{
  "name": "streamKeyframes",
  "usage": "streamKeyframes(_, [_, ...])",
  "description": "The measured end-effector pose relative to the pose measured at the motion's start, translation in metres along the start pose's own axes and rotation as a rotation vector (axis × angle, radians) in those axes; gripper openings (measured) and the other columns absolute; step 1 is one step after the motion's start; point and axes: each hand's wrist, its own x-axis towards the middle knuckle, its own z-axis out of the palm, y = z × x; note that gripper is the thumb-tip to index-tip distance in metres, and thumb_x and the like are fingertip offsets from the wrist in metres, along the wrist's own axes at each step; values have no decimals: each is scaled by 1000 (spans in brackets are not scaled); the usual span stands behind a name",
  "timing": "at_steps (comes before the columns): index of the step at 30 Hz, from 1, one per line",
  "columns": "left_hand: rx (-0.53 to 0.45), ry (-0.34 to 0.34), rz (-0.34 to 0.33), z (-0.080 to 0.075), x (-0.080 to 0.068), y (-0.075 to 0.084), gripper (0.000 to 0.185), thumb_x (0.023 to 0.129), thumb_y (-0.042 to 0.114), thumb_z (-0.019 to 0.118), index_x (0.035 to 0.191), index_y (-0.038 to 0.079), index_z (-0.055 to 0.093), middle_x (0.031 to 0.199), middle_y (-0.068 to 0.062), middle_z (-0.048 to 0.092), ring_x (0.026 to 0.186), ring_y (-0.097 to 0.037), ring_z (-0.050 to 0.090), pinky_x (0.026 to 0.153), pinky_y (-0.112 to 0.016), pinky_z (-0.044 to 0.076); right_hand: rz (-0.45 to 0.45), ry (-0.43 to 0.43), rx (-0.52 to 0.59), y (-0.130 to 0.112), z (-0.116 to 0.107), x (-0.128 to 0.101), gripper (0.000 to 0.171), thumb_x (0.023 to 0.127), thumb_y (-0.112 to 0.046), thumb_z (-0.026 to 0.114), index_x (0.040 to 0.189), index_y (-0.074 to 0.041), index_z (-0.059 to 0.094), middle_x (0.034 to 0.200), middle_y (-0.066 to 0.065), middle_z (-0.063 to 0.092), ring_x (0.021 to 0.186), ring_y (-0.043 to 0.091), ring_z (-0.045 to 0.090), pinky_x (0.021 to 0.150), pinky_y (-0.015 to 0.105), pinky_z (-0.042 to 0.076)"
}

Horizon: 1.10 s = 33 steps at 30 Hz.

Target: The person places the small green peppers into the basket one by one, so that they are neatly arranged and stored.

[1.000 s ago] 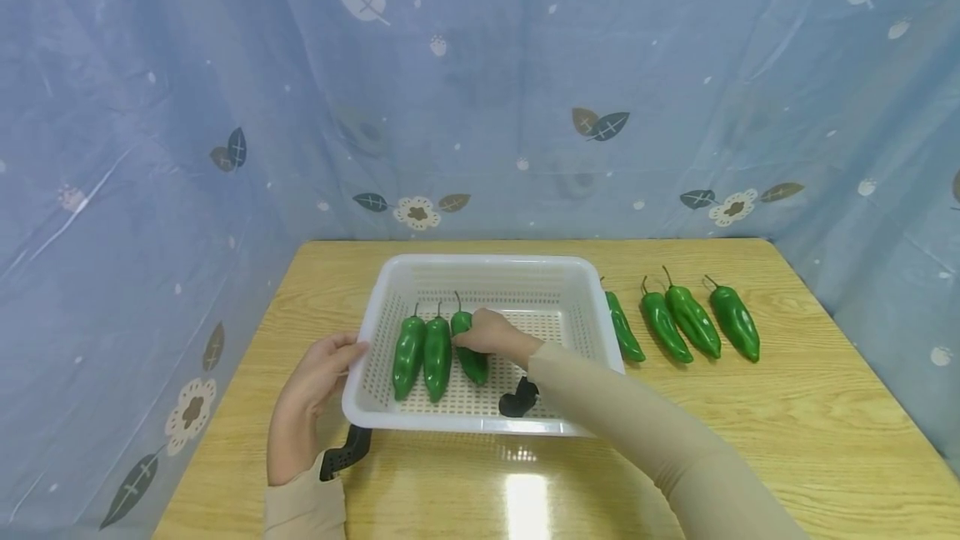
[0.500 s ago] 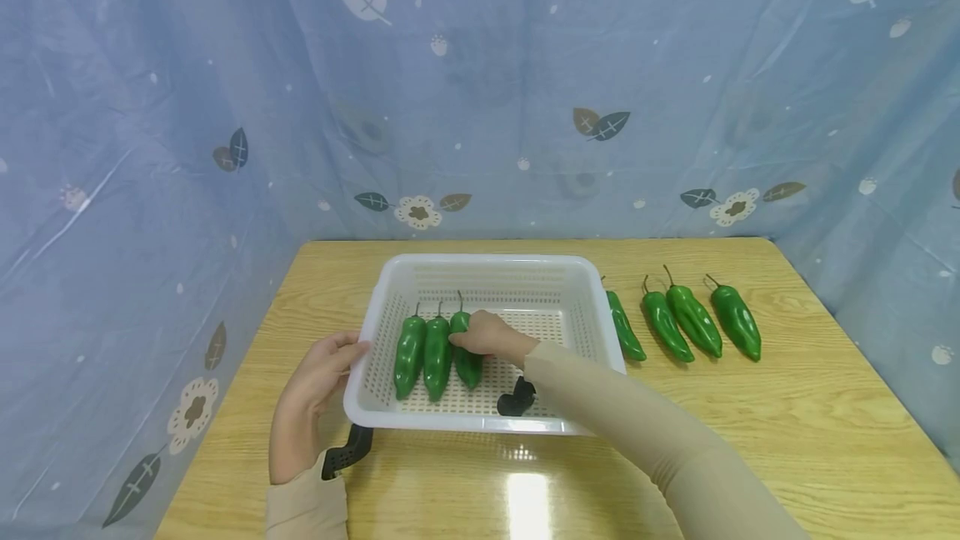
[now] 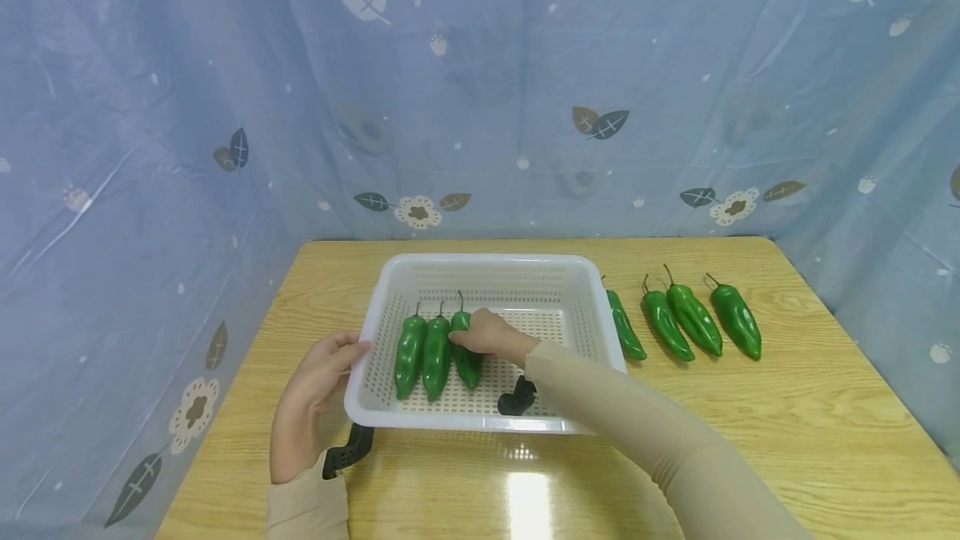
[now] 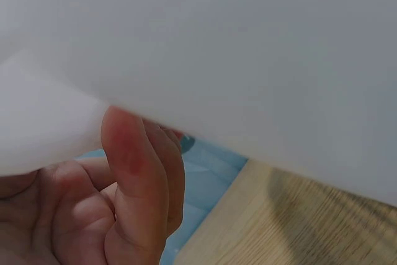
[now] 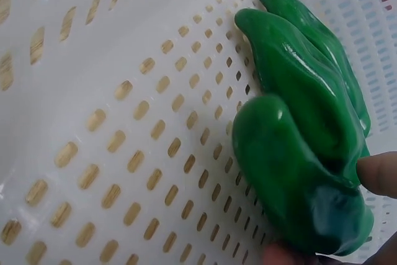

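Note:
A white plastic basket with slotted walls and floor stands on the table. Inside, on its left half, two green peppers lie side by side, stems toward the back. My right hand grips a third green pepper just right of them, partly covering its middle. In the right wrist view this pepper lies against its neighbour, with a thumb and a finger at its stem end. My left hand holds the basket's left rim, its fingers beneath the edge.
Several more green peppers lie on the wooden table right of the basket, the nearest close to its wall. A blue patterned curtain hangs behind and along the sides. A black wrist mount shows under the right forearm.
The lower end of the third pepper has shifted left, toward the second one, in my right hand. My left hand stays on the basket rim.

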Motion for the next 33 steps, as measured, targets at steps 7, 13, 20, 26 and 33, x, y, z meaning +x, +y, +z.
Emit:
streamKeyframes(7, [-6, 5, -1, 1, -1, 0, 39, 98, 20, 50, 124, -10, 49, 117, -27, 60, 99, -29, 66, 81, -41, 56, 6, 9, -35, 1, -3, -1, 40, 91, -42, 57, 82, -4, 60, 75, 8, 59, 66, 17, 59, 60, 28, 50])
streamKeyframes(13, [-6, 0, 3, 1, -2, 0, 40, 98, 20, 50, 125, -10, 48, 118, -27, 60, 99, -29, 66, 81, -41, 56, 10, 14, -3, 3, -5, -1, 39, 92, -41, 56, 76, -6, 59, 71, 6, 59, 63, 17, 59, 59, 28, 52])
streamKeyframes(20, [-11, 1, -1, 2, -1, 1, 39, 99, 19, 49, 125, -10, 48, 118, -28, 59, 100, -30, 66, 81, -41, 56, 0, 32, -39, 7, -14, 3, 45, 94, -44, 53, 74, -5, 62, 63, 3, 53, 54, 14, 48, 49, 25, 43])
streamKeyframes(26, [-5, -3, 3, 2, -1, 1, 40, 99, 19, 48, 125, -11, 48, 119, -29, 58, 101, -32, 65, 82, -42, 56, 5, 74, -16, 14, -30, -3, 58, 94, -44, 52, 118, 8, 55, 115, 23, 59, 98, 32, 61, 83, 45, 53])
streamKeyframes(33, [-2, -7, -4, 2, -1, 2, 40, 99, 20, 49, 125, -10, 49, 119, -28, 59, 101, -30, 65, 81, -40, 56, -6, 99, -84, 23, -47, -7, 74, 95, -43, 50, 140, 12, 29, 148, 29, 30, 130, 41, 41, 107, 52, 36])
